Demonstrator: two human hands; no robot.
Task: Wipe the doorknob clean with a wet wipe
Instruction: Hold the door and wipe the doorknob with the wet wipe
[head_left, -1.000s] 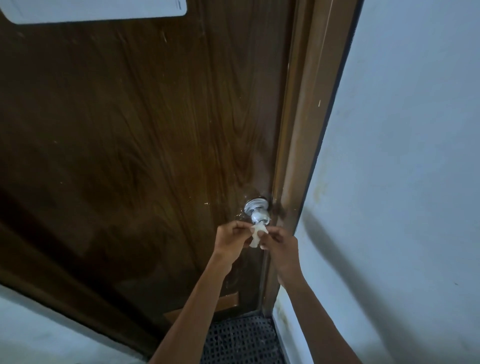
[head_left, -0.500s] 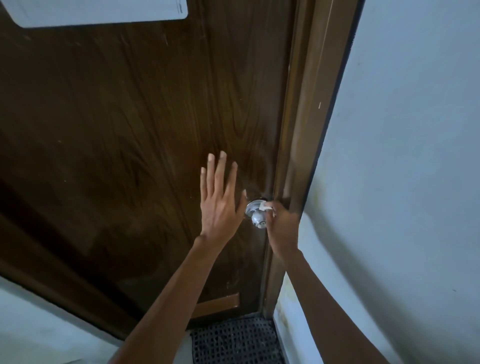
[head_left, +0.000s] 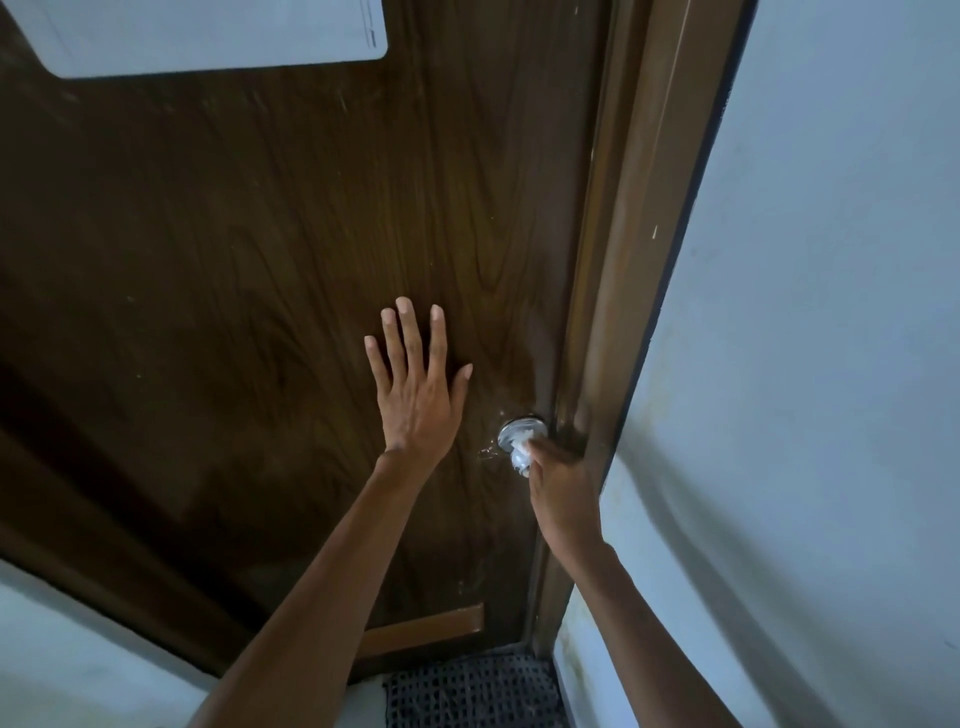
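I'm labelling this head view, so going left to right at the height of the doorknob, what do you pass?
Dark wooden door → left hand, spread flat on the door → doorknob → right hand at the knob → door frame → pale wall.

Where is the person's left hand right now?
In the head view, the left hand lies flat and open on the dark wooden door, just left of and above the doorknob.
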